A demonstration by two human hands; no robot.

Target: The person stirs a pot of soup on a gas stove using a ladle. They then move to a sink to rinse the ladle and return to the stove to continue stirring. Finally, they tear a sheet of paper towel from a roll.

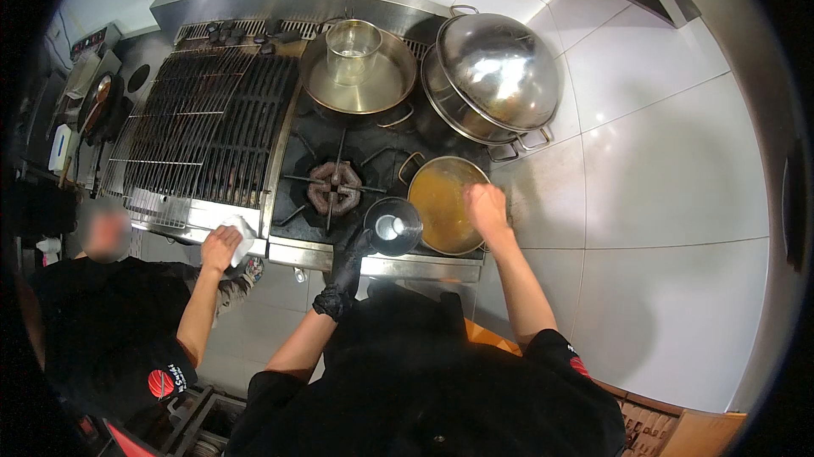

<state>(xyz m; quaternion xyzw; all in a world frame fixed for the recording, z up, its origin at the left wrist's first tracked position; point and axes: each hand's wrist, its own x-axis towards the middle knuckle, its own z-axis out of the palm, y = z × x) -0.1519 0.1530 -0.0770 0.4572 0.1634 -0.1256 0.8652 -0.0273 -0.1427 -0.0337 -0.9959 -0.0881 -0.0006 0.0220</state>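
My left hand (358, 255), in a black glove, holds a dark round bowl (392, 226) by its near left rim; something small and white lies inside it. The bowl is close against the left side of a two-handled metal pot (439, 202) of yellow-orange liquid. Over the right part of this pot is my bare right hand (486, 208), its fingers curled together; whether they pinch anything cannot be told. Left of the bowl stands an unlit gas burner (334, 188) with a metal pot support.
Behind are a wide pan (394, 82) with a strainer basket (353, 53) in it, and a large pot (458, 115) under a domed lid (502, 69). A charred grill (254, 120) with a wire rack (172, 113) lies left. A co-worker's hand (219, 246) holds a white cloth (241, 242) on the grill's front ledge.
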